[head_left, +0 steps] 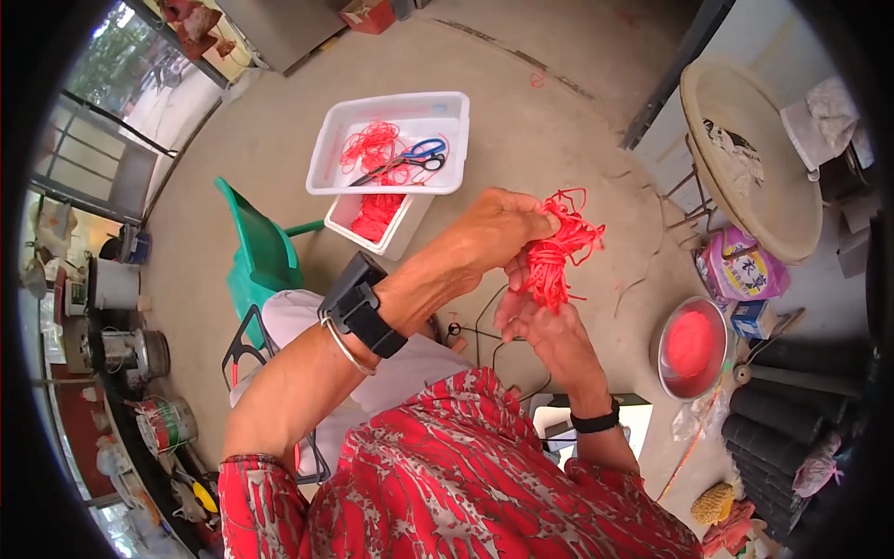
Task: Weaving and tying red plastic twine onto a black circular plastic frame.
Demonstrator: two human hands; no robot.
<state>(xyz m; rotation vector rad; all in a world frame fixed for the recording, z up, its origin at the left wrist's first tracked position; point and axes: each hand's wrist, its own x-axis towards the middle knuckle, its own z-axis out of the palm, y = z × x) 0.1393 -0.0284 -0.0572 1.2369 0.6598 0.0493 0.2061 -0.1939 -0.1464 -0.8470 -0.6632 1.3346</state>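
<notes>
My left hand (503, 233) is closed on a bundle of thin red cord (562, 250), gathered round its middle with loops sticking out at the top and right. Just below the bundle is my right hand (551, 334), palm partly up and fingers loosely bent and apart. Its fingertips are close to the lower loops; whether they touch is hard to see. Ahead and to the left, a white plastic tray (321, 158) holds loose red cord (374, 144) and scissors (410, 160) with blue and black handles. Under its near edge, a white box (407, 228) contains more red cord (376, 216).
A green plastic chair (256, 242) stands left of the tray. On the right are a metal bowl (663, 354) with red contents, a purple bag (742, 270) and a large round basin (708, 177) on a stand. Dark rolls (768, 438) lie stacked at lower right.
</notes>
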